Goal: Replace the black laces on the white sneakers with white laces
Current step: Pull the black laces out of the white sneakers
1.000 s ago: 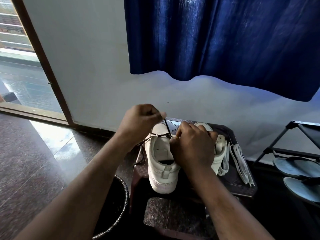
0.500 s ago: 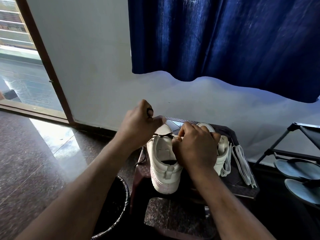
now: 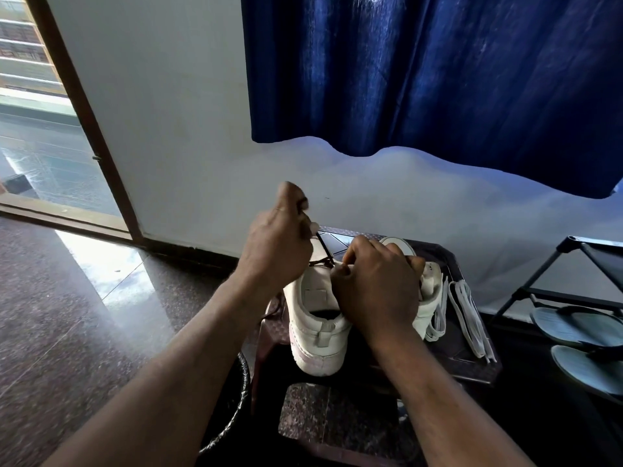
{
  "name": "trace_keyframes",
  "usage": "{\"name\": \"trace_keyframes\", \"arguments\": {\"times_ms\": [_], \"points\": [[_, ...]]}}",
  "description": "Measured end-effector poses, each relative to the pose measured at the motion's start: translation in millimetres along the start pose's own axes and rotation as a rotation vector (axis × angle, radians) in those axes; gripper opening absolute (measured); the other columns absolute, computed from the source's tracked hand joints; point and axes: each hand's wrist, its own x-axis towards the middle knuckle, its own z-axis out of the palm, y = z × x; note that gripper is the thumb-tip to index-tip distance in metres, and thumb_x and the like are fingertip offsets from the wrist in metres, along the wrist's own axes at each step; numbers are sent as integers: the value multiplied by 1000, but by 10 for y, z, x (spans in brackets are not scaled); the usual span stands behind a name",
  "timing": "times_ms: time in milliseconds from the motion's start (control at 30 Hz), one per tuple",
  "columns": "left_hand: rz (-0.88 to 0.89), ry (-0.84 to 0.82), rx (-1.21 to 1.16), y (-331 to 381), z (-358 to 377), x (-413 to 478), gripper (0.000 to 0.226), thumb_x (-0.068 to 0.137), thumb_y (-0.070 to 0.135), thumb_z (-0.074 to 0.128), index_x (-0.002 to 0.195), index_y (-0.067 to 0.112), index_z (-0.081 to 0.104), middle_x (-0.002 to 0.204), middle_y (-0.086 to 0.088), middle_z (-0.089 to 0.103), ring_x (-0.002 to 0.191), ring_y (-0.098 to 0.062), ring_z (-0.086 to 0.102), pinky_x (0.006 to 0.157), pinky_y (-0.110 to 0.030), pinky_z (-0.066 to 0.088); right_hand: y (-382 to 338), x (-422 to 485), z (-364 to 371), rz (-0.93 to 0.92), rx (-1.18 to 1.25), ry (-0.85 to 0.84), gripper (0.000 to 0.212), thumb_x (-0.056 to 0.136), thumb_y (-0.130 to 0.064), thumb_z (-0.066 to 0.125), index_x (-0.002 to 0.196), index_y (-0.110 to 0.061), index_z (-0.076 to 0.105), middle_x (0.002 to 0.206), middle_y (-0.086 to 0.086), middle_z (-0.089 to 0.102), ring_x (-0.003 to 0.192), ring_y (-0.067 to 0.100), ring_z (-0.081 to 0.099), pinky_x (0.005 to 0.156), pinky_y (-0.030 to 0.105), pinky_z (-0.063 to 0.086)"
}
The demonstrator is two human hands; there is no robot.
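Black lace runs taut from the eyelets of the near sneaker up to the left hand, which is raised, fingers curled, pinching the strand. The right hand lies knuckles-up over the tongue, fingers curled, gripping the upper. White laces lie on the stool beside the second sneaker.

Left hand pinches black lace taut above the sneaker (heel toward camera); right hand holds its top.
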Motion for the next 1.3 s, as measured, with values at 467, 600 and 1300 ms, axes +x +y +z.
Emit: {"name": "trace_keyframes", "arguments": {"times_ms": [467,600,1300], "points": [[45,-376,451,1,101,-68,19,97,36,64,96,18,70,97,-7,68,93,-32,64,71,-33,46,25,13,58,10,-7,13,15,74,-34,68,77,-26,56,74,-8,65,83,22,61,76,39,28],[-66,-88,117,-20,24,24,13,96,30,70,89,20,66,92,-3,61,81,-26,57,67,-31,37,14,9,33,3,-7,-9,16,73,-37,66,78,-26,54,76,-8,65,85,22,59,77,40,29],[-314,-34,-201,-80,-9,89,22,104,32,60,93,14,65,90,2,76,80,-22,63,67,-34,42,-10,9,23,17,22,8,12,71,-34,64,76,-27,55,74,-9,65,83,21,59,77,40,30]]}}
